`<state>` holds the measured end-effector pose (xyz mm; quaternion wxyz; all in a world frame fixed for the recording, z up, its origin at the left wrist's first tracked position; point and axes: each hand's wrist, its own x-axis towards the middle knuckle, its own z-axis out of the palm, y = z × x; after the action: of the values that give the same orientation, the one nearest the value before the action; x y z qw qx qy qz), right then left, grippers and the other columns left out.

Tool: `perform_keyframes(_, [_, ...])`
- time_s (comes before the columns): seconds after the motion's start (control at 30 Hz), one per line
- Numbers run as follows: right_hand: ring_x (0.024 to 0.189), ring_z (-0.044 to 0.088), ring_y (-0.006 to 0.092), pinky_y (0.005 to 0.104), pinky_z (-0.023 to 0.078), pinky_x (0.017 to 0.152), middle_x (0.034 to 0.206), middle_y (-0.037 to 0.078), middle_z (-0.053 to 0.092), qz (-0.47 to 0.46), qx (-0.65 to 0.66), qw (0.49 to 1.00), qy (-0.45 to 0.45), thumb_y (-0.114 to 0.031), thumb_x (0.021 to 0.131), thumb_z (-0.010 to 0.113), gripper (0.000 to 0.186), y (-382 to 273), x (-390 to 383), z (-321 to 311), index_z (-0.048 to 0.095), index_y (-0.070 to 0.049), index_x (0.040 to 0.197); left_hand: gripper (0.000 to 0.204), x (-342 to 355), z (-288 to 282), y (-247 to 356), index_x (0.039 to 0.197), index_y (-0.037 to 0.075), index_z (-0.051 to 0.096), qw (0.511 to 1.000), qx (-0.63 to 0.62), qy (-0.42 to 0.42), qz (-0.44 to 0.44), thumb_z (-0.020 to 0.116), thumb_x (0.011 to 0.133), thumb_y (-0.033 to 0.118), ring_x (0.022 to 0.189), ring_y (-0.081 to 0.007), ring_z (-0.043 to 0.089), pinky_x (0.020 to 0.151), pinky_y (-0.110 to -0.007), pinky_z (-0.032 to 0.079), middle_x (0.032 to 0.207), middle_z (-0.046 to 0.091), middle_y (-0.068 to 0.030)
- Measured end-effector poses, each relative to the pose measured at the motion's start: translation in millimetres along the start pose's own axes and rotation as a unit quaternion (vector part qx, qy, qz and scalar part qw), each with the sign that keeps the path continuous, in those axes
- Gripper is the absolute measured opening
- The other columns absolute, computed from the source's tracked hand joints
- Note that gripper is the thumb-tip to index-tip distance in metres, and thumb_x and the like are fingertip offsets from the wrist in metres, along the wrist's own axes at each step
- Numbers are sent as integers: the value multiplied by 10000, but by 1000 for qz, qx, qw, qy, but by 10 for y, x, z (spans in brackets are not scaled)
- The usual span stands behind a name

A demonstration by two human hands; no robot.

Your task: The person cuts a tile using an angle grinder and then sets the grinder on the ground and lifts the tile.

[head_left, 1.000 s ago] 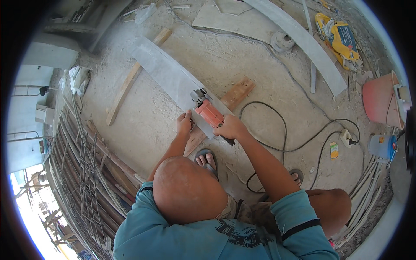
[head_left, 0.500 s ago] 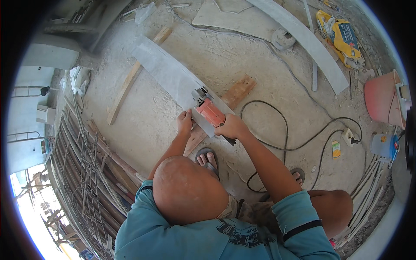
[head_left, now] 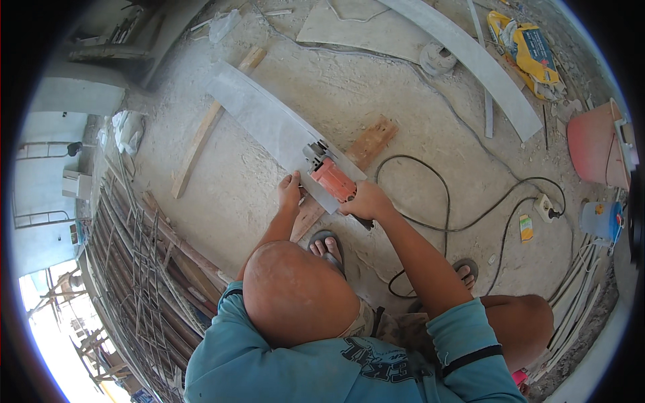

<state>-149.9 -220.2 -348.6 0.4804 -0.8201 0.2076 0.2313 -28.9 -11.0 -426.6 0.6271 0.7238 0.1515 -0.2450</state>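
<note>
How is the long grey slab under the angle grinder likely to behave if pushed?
Probably stiff: the slab bridges two wooden boards without obvious sagging. Likely to slide rather than roll, since it looks flat and broad. Perhaps slippery to grip, as its face looks smooth and dusty.

Right hand [head_left: 368,203] gripping grinder [head_left: 334,180] (red), grey board [head_left: 259,121]

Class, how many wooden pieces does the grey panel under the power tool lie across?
2. The far wooden piece crosses beneath the far end of the grey panel; the near wooden piece crosses beneath its near end. Any piece fully covered would be hidden.
</note>
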Motion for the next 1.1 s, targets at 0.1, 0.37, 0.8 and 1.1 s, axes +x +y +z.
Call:
perform_keyframes(0.1, [901,677,365,394,537,800,944,237,691,6,-1,1000,-2,-333,529,760,570,-3,-47,-27,674,32,959,296,1,-12,7,985,34,635,1000,-3,5,-2,561,985,320,526,-81,521,489,-234,411,750,601,-8])
perform_keyframes(0.37, [929,672,355,396,532,807,976,241,684,9,-2,1000,-22,-351,542,759,609,74,-76,-2,656,41,996,308,63,-66,-34,1018,32,637,1000,-4,1,-8,563,983,329,529,-79,525,493,-230,421,780,610,-8])
perform_keyframes(0.8, [884,677,368,399,536,787,937,243,687,15,6,999,-28,-348,550,751,554,182,-214,-40,666,20,955,307,108,-48,-35,1040,37,626,999,-22,-20,-15,567,980,333,535,-85,549,477,-234,429,792,626,-17])
perform_keyframes(1.1, [921,668,361,405,530,808,980,233,685,17,-27,999,-5,-380,554,741,604,216,-327,-30,647,23,994,273,127,-77,-45,1025,75,606,999,-13,-33,-35,548,990,339,584,-97,571,521,-244,439,859,634,-10])
